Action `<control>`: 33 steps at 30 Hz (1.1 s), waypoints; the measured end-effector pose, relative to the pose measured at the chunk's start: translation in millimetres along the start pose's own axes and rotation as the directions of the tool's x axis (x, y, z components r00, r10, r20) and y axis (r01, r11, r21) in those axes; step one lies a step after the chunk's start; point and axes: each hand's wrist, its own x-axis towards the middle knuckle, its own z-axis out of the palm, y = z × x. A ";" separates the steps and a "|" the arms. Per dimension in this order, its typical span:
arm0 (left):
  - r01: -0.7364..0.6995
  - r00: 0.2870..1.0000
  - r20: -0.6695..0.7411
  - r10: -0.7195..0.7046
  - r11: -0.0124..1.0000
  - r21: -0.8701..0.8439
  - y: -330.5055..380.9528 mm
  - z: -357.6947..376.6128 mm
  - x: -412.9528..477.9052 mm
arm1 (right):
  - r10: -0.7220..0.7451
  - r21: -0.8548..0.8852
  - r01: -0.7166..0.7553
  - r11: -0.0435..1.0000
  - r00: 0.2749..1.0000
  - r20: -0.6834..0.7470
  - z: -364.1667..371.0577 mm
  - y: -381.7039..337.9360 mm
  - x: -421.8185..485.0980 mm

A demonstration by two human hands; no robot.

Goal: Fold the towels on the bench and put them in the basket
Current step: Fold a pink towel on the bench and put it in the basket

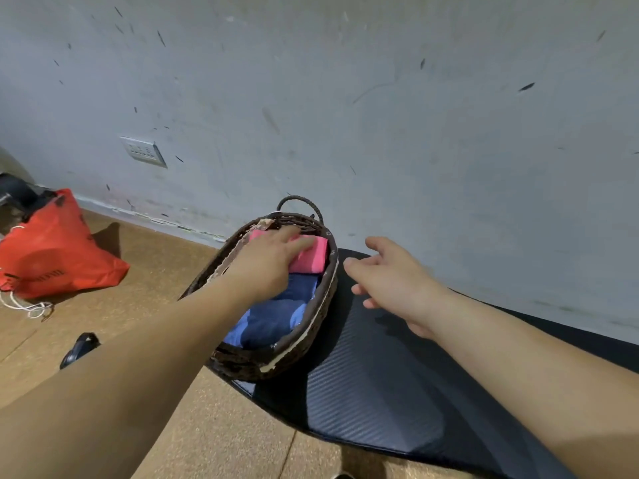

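Scuffed grey wall (380, 115) runs behind everything, with a white socket plate (143, 152) set into it far off to the left of both hands. Beneath the hands a black padded bench (373, 392) stretches away to the right, over a brown cork-like floor (207, 426).

A dark wicker basket (304, 337) sits on the bench's end. The left hand (273, 261) reaches into it, fingers straight and laid flat on a folded pink towel (314, 257) at the far end of the basket. Just under that wrist, nearer the person, lies a folded dark blue towel (276, 319), with a lighter blue towel (238, 331) showing beside it.

The right hand (390, 281) hovers over the bare bench, just to the right of the basket's rim and not touching it. Its fingers are loose and spread, and it holds nothing.

Well out to the left of the left arm, a red bag (58, 250) slumps on the floor against the wall. A black shoe (79, 349) lies closer in, just beyond that forearm.
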 end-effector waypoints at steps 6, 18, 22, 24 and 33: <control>0.066 0.967 0.242 -0.080 0.996 0.064 3.4 5.2 -5.6 | 0.006 0.014 -0.006 1.000 0.999 0.052 -1.5 5.3 -6.4; 0.010 0.992 -0.117 -0.056 0.932 -0.363 131.3 -56.2 -19.0 | -0.053 -0.058 0.050 0.997 0.997 -0.047 -85.8 36.2 -65.8; 0.054 0.995 -0.019 -0.094 0.717 -0.695 227.5 -60.5 -19.8 | -0.008 -0.074 -0.003 0.997 0.989 -0.145 -143.8 73.4 -100.3; 0.054 0.998 0.020 -0.058 0.672 -0.739 272.6 -56.9 -17.1 | 0.031 -0.073 -0.046 0.996 0.980 -0.195 -176.7 98.3 -114.4; 0.071 0.959 0.228 0.167 0.636 -0.768 448.6 -15.1 -7.5 | 0.186 -0.206 -0.294 0.933 0.887 -0.424 -316.3 234.7 -159.9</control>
